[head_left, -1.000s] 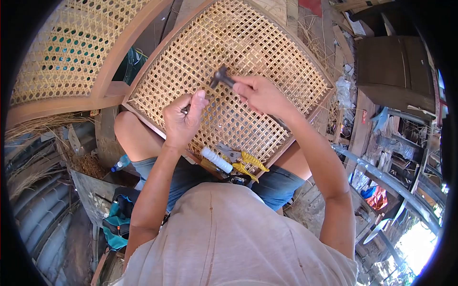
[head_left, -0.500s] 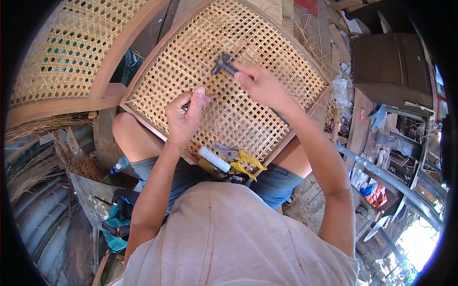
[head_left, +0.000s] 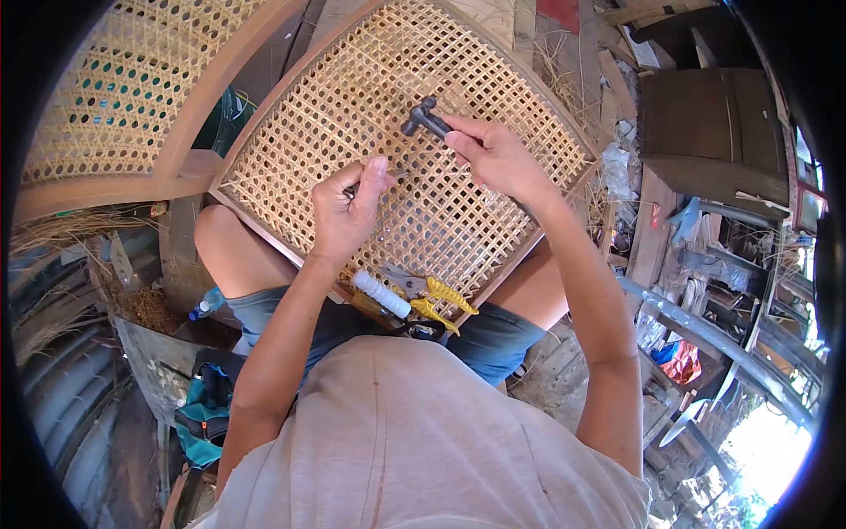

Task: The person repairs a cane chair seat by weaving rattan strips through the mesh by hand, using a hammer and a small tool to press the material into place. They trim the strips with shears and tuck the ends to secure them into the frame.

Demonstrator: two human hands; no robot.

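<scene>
A woven cane panel (head_left: 300, 159) in a wooden frame lies across my lap. My right hand (head_left: 504, 159) is closed around the handle of a small hammer (head_left: 426, 118), with its dark head above the weave. To its left, my left hand (head_left: 348, 203) is closed in a pinch low over the panel. A thin tip pokes out beyond its fingers toward the hammer side, and a dark bit shows in the palm; I cannot make out the kind. On the panel's near corner lie a white ridged roll (head_left: 381, 294) and yellow-handled snips (head_left: 441, 304).
Another framed cane piece (head_left: 132, 97) stands at the upper left. A dark wooden cabinet (head_left: 705, 123) is at the upper right. Scraps and plastic lie along the right side. A teal bag (head_left: 203, 414) and a bottle (head_left: 207, 304) sit at the left.
The hammer head has moved slightly right, away from my left hand. My left hand keeps its pinch at nearly the same spot on the panel. The whole view has shifted a little.
</scene>
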